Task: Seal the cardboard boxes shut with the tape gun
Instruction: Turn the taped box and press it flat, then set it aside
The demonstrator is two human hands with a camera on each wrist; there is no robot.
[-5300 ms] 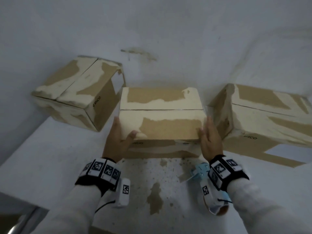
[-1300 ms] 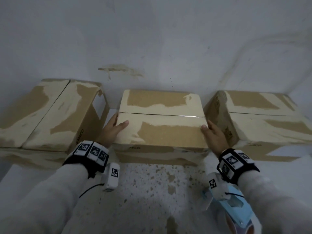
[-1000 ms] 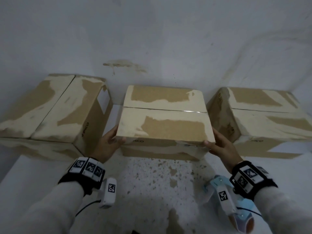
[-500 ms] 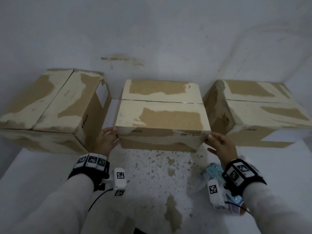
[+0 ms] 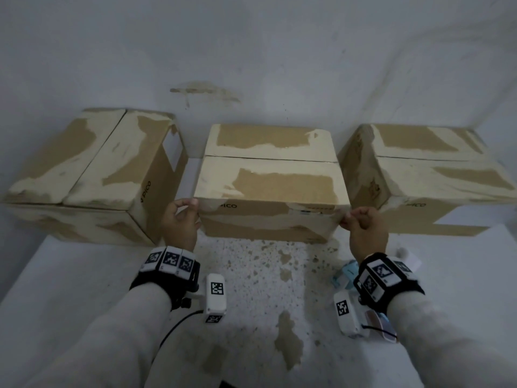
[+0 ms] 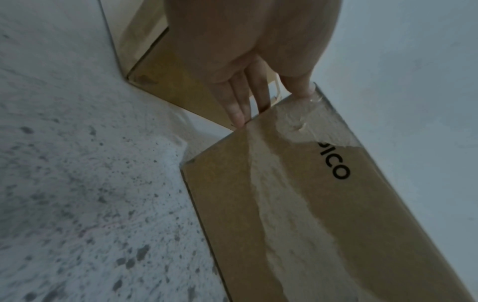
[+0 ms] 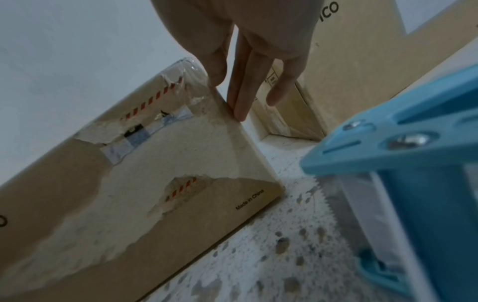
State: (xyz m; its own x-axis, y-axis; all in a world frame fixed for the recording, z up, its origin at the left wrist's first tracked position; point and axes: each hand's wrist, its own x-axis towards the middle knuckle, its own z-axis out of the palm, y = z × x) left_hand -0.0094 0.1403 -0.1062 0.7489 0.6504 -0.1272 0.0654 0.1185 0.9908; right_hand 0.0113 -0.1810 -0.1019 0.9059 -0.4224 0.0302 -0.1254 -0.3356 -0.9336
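Three worn cardboard boxes stand in a row against the wall, flaps down. The middle box is right in front of me. My left hand touches its front left top corner, thumb on the top edge and straight fingers along the side. My right hand touches the front right corner the same way. The blue tape gun lies on the table under my right wrist, held by neither hand.
The left box sits angled and the right box stands close beside the middle one, with narrow gaps between them. The white table is speckled and stained in front of the boxes. A white wall rises right behind them.
Both hands have slid back along the middle box's sides, from partway along to its front top corners. The tape gun has stayed on the table.
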